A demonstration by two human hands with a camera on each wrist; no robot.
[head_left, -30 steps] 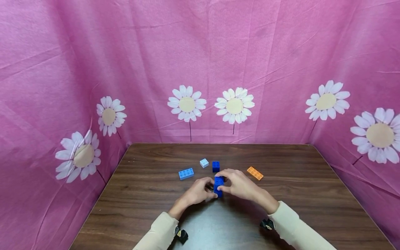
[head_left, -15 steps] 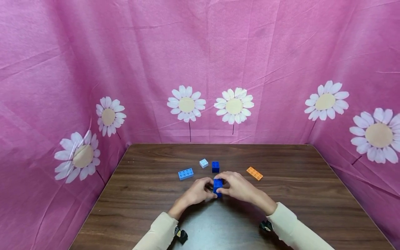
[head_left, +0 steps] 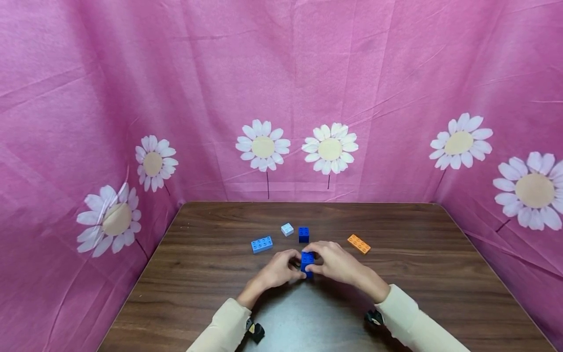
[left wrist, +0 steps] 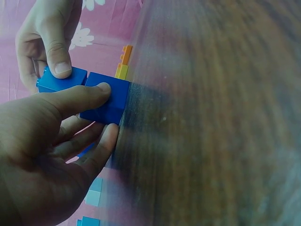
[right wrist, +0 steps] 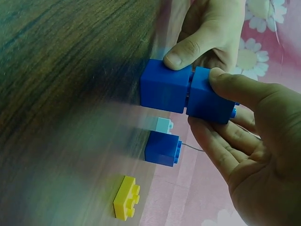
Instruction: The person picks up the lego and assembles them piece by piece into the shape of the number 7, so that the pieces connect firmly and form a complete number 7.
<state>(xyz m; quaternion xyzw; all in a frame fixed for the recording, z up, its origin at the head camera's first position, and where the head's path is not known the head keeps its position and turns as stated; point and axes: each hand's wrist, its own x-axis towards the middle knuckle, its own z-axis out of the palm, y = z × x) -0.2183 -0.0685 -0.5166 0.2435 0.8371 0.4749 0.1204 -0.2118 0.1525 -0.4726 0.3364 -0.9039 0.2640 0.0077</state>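
Two blue toy building bricks are stacked at the middle of the table, one over the other. My left hand (head_left: pixel 278 270) holds the lower blue brick (right wrist: pixel 164 87) between thumb and fingers, down at the tabletop. From the right, my right hand (head_left: pixel 335 262) pinches the upper blue brick (right wrist: pixel 206 96), thumb on its near side and fingers behind. A narrow gap with a bit of stud shows between the two bricks in the right wrist view. The upper brick's studs point up, away from the table.
Behind the hands stand a dark blue brick (head_left: pixel 304 234), a small pale blue brick (head_left: pixel 287 229) and a longer light blue brick (head_left: pixel 262 245). An orange brick (head_left: pixel 359 244) lies to the right. Pink flowered cloth (head_left: pixel 299 88) surrounds the wooden table (head_left: pixel 211 274).
My right hand has come down slightly with the upper blue brick, closer onto the lower one. The left hand and the other bricks have stayed put.
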